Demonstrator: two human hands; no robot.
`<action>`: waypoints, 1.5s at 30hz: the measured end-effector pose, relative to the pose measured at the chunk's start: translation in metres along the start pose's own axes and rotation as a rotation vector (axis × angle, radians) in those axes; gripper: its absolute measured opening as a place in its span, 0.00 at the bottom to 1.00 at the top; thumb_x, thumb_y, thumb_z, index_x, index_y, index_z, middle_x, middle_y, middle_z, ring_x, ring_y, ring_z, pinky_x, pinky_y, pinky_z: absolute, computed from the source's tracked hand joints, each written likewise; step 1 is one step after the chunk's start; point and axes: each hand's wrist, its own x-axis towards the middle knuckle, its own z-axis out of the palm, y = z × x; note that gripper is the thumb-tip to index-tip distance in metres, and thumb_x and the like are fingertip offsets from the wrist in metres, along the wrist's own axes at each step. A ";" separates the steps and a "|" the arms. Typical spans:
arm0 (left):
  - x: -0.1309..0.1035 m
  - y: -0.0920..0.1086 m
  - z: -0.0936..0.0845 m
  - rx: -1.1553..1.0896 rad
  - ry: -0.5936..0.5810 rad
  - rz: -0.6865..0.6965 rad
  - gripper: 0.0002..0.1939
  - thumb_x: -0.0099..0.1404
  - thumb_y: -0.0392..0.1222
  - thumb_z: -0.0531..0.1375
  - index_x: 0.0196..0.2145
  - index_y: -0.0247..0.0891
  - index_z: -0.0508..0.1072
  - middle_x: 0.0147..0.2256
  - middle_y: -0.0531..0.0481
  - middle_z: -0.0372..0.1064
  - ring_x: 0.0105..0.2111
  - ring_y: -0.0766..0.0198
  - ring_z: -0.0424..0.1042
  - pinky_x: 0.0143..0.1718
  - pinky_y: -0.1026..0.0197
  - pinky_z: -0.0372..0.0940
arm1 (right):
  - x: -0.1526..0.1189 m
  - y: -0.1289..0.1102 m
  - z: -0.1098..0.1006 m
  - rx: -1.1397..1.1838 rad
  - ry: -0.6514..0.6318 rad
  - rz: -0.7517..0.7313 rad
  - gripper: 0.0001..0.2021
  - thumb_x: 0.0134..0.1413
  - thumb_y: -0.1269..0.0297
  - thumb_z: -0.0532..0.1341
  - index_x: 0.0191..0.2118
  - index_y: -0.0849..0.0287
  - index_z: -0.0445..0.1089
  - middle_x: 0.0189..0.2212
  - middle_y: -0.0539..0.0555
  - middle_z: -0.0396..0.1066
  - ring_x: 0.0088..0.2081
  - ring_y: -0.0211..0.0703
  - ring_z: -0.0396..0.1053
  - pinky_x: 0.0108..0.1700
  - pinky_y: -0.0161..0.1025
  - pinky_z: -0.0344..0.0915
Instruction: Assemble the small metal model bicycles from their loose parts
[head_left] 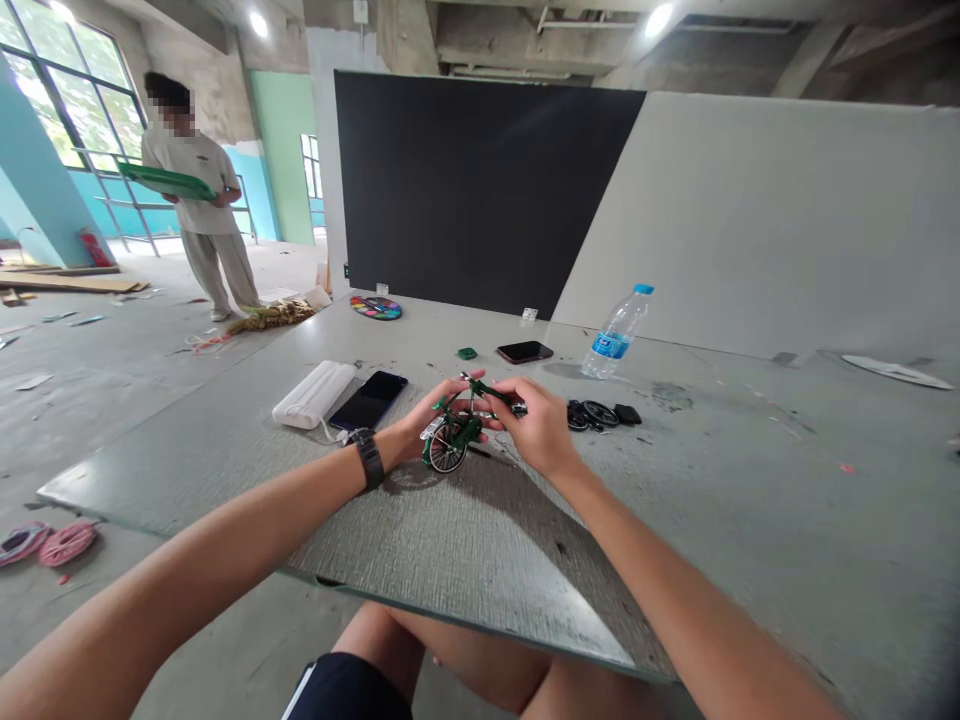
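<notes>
A small green model bicycle (466, 430) is held between my two hands above the grey table (420, 530), its spoked wheel with a white rim toward me. My left hand (429, 412) is wrapped round it from the left and behind, partly hidden by the model. On the right, my right hand (534, 420) pinches the model's dark upper part with thumb and fingers. Several black parts, among them a spoked wheel (601, 414), lie on the table just right of my right hand. A small green piece (466, 353) rests farther back.
A white power bank (313, 394) and a dark phone (369, 400) lie left of my hands. Behind are another phone (525, 351), a water bottle (616, 335) and a paint palette (376, 308). A person (202, 190) stands at the far left holding a green tray (169, 182).
</notes>
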 end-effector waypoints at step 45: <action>-0.002 0.015 -0.004 -0.049 -0.201 -0.134 0.23 0.68 0.48 0.56 0.57 0.36 0.69 0.37 0.42 0.78 0.34 0.55 0.78 0.37 0.54 0.72 | 0.007 -0.005 -0.011 -0.003 -0.031 0.029 0.11 0.64 0.57 0.59 0.41 0.56 0.75 0.36 0.56 0.79 0.35 0.46 0.75 0.39 0.43 0.70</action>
